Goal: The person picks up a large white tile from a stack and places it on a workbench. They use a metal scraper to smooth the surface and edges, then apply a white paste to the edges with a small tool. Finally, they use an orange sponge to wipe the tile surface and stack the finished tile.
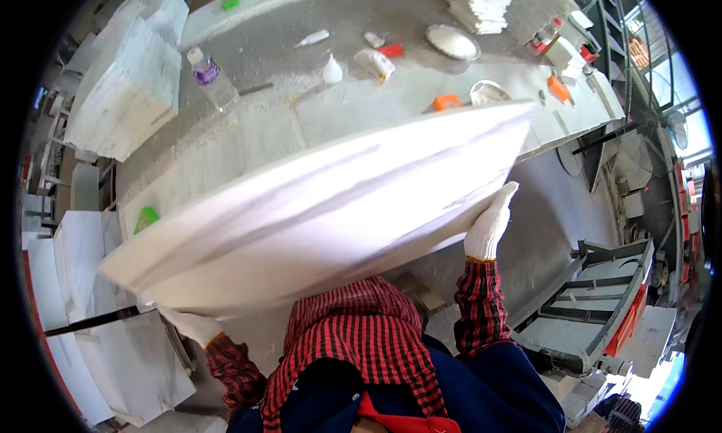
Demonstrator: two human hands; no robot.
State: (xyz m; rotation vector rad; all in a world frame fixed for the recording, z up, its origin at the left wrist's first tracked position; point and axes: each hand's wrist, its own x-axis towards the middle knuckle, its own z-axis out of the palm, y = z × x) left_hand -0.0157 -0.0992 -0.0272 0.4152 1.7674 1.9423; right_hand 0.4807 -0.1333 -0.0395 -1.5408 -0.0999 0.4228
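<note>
A large white marble slab [338,207] with grey veins spans the middle of the view, tilted, its right end higher than its left. My left hand [194,326], in a white knitted glove, grips the slab's lower left edge; its fingertips are hidden behind the stone. At the right edge, my right hand [489,226] holds the slab in a matching glove, its fingers lying along the side. The slab hangs in front of my body and covers part of the workbench [263,128] beyond it.
On the bench stand a clear bottle [213,80], a white squeeze bottle [332,71], a foil dish of white powder [453,42] and orange blocks [447,102]. Stacked slabs [128,87] rise at the left. A metal-framed cart [587,309] is at the lower right.
</note>
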